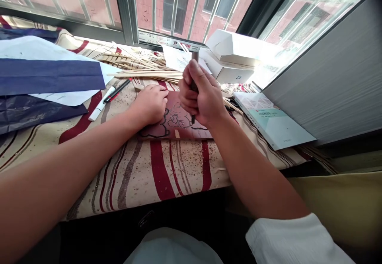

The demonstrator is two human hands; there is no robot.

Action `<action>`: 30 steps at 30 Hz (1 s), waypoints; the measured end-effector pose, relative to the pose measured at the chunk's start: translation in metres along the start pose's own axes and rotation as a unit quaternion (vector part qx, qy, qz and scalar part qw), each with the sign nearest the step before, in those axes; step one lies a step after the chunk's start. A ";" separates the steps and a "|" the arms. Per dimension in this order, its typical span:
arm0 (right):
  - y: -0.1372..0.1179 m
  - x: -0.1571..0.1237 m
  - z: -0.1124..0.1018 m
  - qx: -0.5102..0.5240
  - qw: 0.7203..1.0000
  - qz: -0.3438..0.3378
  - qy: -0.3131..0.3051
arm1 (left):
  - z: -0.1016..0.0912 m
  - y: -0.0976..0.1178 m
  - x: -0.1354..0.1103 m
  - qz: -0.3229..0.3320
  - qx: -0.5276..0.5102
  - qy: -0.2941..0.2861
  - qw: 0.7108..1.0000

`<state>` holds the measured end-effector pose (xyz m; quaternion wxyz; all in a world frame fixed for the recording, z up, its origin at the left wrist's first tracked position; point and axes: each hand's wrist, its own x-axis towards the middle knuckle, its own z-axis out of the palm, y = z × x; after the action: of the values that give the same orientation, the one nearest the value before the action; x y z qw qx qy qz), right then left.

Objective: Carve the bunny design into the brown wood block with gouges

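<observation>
My right hand (200, 91) is closed round an upright carving chisel (195, 56), thumb near the top of its handle. The dark lower end of the chisel shows below my fist, over a reddish-brown board (155, 132). Whether the tip touches the surface I cannot tell. Dark cut outlines of rounded figures run across the board, with a pale bare patch near its front edge. My left hand (153, 103) presses on the board's left side with bent fingers, holding it; the fingertips are partly hidden. Small brown shavings (191, 156) lie scattered on the striped cloth (140, 176).
Left of the board lie a white marker (101, 104) and a black-and-red pen (118, 90). Blue and white sheets (47, 75) cover the far left. Thin wooden sticks (149, 74), paper and a white box (234, 59) sit by the window; a book (273, 119) lies right.
</observation>
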<state>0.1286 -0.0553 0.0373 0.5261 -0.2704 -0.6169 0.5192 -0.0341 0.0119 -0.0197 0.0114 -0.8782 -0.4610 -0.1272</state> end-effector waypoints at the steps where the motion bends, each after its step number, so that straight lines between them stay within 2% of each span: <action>1: -0.004 0.001 -0.003 -0.049 0.998 -0.017 0.029 | -0.005 0.002 -0.002 0.001 0.011 -0.007 1.000; 3: -0.009 0.002 -0.007 -0.208 0.976 -0.033 0.061 | -0.016 0.007 -0.005 0.016 0.019 -0.015 1.000; 5: -0.011 0.002 -0.011 -0.403 0.912 -0.021 0.066 | -0.027 0.011 -0.010 0.062 -0.008 -0.035 0.997; 7: -0.010 0.002 -0.016 -0.546 0.835 0.009 0.059 | -0.038 0.015 -0.016 0.114 -0.047 -0.096 0.988; 10: -0.008 0.004 -0.024 -0.659 0.748 0.074 0.028 | -0.047 0.020 -0.023 0.128 -0.059 -0.211 0.967; 12: -0.006 0.005 -0.028 -0.707 0.699 0.103 0.000 | -0.049 0.022 -0.024 0.112 -0.054 -0.240 0.963; 14: -0.004 0.006 -0.030 -0.719 0.686 0.105 -0.014 | -0.049 0.023 -0.022 0.107 -0.059 -0.232 0.965; 17: -0.003 0.006 -0.031 -0.719 0.688 0.096 -0.025 | -0.047 0.023 -0.020 0.112 -0.063 -0.205 0.970; 22: -0.002 0.003 -0.034 -0.714 0.693 0.093 -0.036 | -0.042 0.018 -0.021 0.126 -0.053 -0.198 0.971; 25: 0.002 0.003 -0.039 -0.710 0.696 0.095 -0.041 | -0.036 0.010 -0.017 0.122 -0.048 -0.159 0.979; 28: 0.001 0.005 -0.044 -0.703 0.703 0.093 -0.055 | -0.030 0.001 -0.010 0.094 -0.029 -0.130 0.987; 30: -0.009 0.004 -0.049 -0.700 0.706 0.089 -0.062 | -0.027 -0.001 -0.006 0.061 -0.013 -0.131 0.989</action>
<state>0.1754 -0.0375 0.0425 0.0978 -0.5820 -0.8073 -0.0019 -0.0443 0.0038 0.0048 -0.0524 -0.9140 -0.4020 -0.0158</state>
